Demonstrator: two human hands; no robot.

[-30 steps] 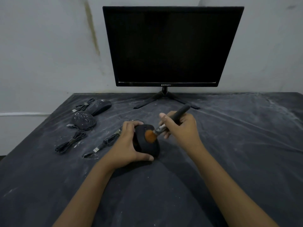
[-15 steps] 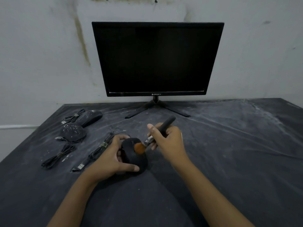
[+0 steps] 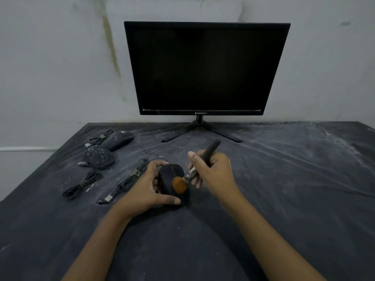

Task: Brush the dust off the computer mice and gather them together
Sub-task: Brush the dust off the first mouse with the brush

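A black computer mouse sits at the middle of the dark cloth, and my left hand grips it from the left, thumb along its near side. My right hand holds a black-handled brush whose orange bristles touch the top of that mouse. The mouse's coiled cable with a USB plug lies just left of my left hand. Two more dusty black mice lie at the far left: one speckled with white dust and another behind it, each with its cable.
A black monitor on a tripod-style stand stands at the back of the table against a stained white wall. The dark cloth is streaked with white dust. A bundled cable lies near the left edge.
The camera view has shifted slightly. The brush bristles have slid toward the near end of the mouse. My left hand keeps its hold on the mouse.
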